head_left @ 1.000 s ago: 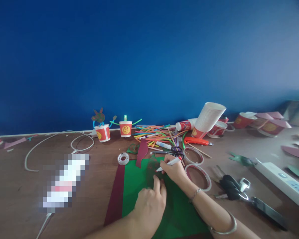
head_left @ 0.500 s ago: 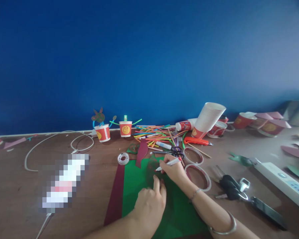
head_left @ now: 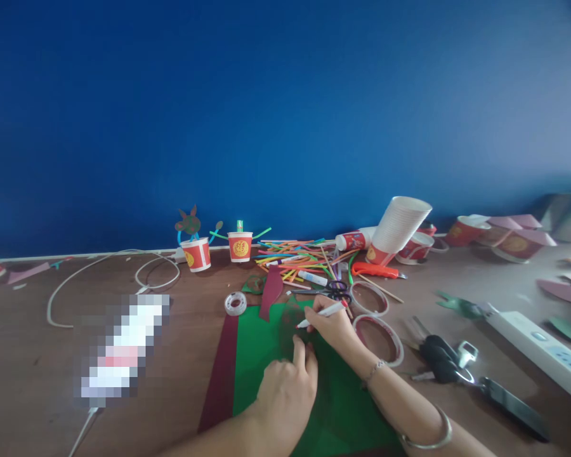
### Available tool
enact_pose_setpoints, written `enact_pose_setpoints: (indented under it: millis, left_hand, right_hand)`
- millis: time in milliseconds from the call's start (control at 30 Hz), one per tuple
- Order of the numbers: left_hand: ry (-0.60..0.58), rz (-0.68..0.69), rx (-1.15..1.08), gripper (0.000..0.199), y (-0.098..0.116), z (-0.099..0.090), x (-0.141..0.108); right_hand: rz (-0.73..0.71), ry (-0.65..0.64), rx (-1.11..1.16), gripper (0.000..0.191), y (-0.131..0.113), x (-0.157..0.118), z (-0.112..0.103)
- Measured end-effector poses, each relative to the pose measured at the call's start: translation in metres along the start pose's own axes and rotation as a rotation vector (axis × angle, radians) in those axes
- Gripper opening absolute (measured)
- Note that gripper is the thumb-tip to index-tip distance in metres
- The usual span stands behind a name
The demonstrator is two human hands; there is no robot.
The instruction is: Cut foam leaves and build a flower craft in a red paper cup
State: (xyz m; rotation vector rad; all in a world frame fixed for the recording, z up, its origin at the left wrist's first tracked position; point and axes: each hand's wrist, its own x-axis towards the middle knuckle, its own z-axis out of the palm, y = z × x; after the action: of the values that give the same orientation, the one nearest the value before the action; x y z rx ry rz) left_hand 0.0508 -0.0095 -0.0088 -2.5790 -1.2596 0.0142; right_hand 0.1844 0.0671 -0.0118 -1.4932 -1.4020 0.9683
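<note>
Head view shows us a brown table, with a big, plain green sheet lying flat on it, right in front of us. A dark red sheet peeks out past its left side. Our left hand rests on the green sheet with 2 fingers stretched away from us; its thumb is hidden, so we cannot tell how wide it is. Our right hand pinches a marker in bent fingers. Near the marker's tip is a dark, brownish patch; we cannot tell if it is a loose piece. The marker is slim and straight, with a white body, a red back end and a small, reddish tip. It sits over the far part of the green sheet. Its long line slants from top right to low left. The tip points down and left, just past our left fingers.
</note>
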Motion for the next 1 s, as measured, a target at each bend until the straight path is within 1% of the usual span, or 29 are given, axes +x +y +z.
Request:
enact_pose_setpoints:
  millis: [100,167,200,300,367,567,667,867,1000]
  left_hand:
    - [-0.008,-0.006,0.003,0.046,0.0,0.001,0.0]
    - [-0.01,-0.006,0.001,0.045,0.0,0.001,0.0]
    - [-0.01,-0.005,0.001,0.045,0.0,0.002,0.0]
    - [-0.009,-0.004,0.002,0.044,0.0,0.003,0.0]
    - [-0.011,0.0,0.005,0.044,0.0,0.002,-0.001]
    - [-0.024,-0.008,0.007,0.044,0.0,-0.002,0.0]
    - [-0.017,-0.009,0.005,0.045,0.0,-0.002,0.0]
    - [-0.022,-0.004,0.009,0.045,0.0,-0.002,-0.001]
    - [-0.029,-0.008,0.005,0.044,0.0,-0.001,-0.001]
  right_hand:
    - [-0.018,0.084,0.173,0.026,-0.001,0.001,-0.006]
    - [-0.046,0.145,0.193,0.027,-0.002,0.001,-0.01]
    - [-0.059,0.152,0.165,0.025,-0.003,0.001,-0.012]
    - [-0.076,0.104,0.032,0.019,-0.005,0.001,-0.014]
    - [-0.07,0.079,-0.035,0.019,-0.004,0.001,-0.013]
    - [-0.062,0.066,-0.142,0.021,0.003,0.003,-0.009]
    - [-0.062,0.079,-0.192,0.02,0.005,0.004,-0.008]
    - [-0.05,0.063,-0.174,0.02,0.005,0.003,-0.008]
    - [-0.069,0.089,-0.05,0.024,-0.001,0.0,-0.01]
